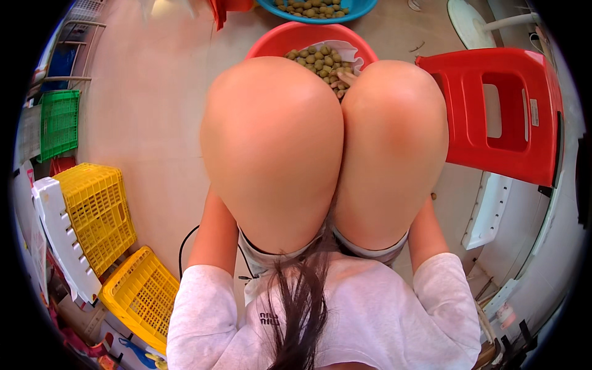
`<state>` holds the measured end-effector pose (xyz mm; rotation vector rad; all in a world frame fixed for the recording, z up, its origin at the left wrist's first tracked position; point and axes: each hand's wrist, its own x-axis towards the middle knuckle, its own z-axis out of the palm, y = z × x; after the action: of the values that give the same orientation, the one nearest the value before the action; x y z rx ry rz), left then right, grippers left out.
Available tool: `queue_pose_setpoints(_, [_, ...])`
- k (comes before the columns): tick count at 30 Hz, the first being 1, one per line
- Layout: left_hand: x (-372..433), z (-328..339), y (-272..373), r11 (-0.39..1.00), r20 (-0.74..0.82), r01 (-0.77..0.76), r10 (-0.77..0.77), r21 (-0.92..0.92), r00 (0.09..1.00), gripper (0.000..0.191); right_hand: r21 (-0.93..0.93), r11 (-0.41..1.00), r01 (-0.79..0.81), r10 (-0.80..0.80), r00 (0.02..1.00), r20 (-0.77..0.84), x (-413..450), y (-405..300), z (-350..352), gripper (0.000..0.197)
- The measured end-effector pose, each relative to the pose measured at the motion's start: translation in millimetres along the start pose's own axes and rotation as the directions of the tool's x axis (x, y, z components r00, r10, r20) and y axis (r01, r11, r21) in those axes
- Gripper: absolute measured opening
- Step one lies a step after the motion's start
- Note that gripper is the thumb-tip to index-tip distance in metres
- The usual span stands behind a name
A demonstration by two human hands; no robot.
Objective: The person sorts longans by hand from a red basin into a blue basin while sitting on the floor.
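Note:
Past my raised knees, a red plastic basin (268, 39) stands on the floor. In it lie many small round brown fruits (319, 60), which look like longans, on a white plastic sheet (350, 50). Fingers of my right hand (346, 78) show beside the right knee, among the fruits and touching them. Whether they grip one is hard to see, as the knee covers most of the hand. My left hand is out of view behind the left knee; only that forearm shows.
Beyond stands a blue basin (314, 20) with more fruits. A red plastic stool (467, 106) is close on my right. To my left are yellow crates (99, 208), a white foam piece (64, 236) and a green crate (60, 122). A black cable (181, 245) runs by my left arm.

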<state>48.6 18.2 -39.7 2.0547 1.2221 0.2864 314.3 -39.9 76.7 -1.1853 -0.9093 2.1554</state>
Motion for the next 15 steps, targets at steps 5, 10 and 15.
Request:
queue_pose_setpoints(5, [-1, -4, 6, 1.0, -0.009, -0.006, 0.006, 0.0, 1.0, 0.036, 0.012, 1.0, -0.011, 0.012, 0.999, -0.039, 5, -3, 0, 0.041])
queue_pose_setpoints(10, [-15, -6, 4, 1.0, -0.024, -0.002, 0.002, 0.005, 1.0, 0.035, 0.032, 0.999, -0.033, 0.035, 0.997, -0.074, 14, -3, 1, 0.04])
queue_pose_setpoints(15, [-18, -4, 5, 1.0, -0.029, -0.002, 0.002, 0.005, 1.0, 0.035, 0.06, 0.997, -0.055, 0.061, 0.992, -0.114, 25, -1, -2, 0.04])
